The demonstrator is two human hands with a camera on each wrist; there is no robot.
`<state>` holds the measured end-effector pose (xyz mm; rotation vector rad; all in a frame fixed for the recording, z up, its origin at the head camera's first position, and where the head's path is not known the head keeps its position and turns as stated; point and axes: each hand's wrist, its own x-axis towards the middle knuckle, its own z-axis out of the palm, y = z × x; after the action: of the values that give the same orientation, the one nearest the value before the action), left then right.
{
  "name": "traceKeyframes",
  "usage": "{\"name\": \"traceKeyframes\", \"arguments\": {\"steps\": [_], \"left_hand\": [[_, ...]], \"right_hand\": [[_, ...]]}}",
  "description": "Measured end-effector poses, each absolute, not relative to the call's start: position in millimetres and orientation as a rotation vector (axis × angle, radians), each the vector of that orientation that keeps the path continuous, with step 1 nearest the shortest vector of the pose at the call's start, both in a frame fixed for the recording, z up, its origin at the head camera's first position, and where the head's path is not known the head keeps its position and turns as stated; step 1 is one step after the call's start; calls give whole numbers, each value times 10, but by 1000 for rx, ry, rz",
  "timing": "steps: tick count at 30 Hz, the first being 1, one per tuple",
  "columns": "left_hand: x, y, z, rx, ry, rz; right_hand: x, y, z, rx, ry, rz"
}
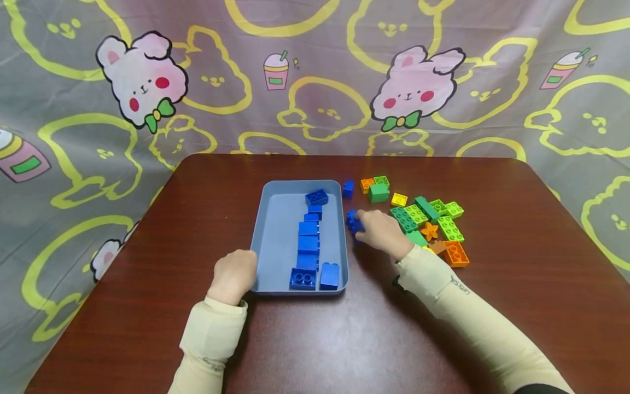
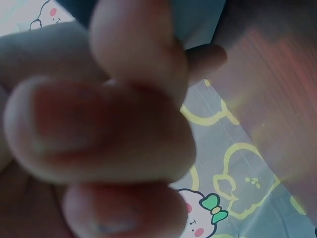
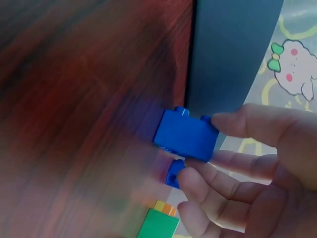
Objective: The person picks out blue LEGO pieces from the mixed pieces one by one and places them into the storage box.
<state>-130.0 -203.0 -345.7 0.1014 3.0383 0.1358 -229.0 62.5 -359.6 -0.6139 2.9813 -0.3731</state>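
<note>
My right hand (image 1: 383,232) is just right of the tray and pinches a blue brick (image 3: 185,135) between thumb and fingers, low over the table. A smaller blue brick (image 3: 174,173) shows beyond the fingers in the right wrist view. At the left front side of the grey-blue tray (image 1: 275,241), my left hand (image 1: 233,275) grips the rim with curled fingers; its fingertips are blurred up close in the left wrist view. Inside the tray, several blue bricks (image 1: 308,243) form a column, with another blue brick (image 1: 329,276) at the front right corner.
Right of the tray lies a loose spread of green bricks (image 1: 404,219), an orange brick (image 1: 456,254), a yellow brick (image 1: 399,200) and an orange flower piece (image 1: 430,231). A patterned cloth (image 1: 315,71) hangs behind the brown table (image 1: 305,345).
</note>
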Motion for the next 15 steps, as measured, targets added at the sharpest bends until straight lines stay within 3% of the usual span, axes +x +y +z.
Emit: {"name": "traceKeyframes", "arguments": {"steps": [15], "left_hand": [[-1297,-2035,-3449,92,3028,146]], "right_hand": [[-2266,752,-3450,-674,3171,-671]]}}
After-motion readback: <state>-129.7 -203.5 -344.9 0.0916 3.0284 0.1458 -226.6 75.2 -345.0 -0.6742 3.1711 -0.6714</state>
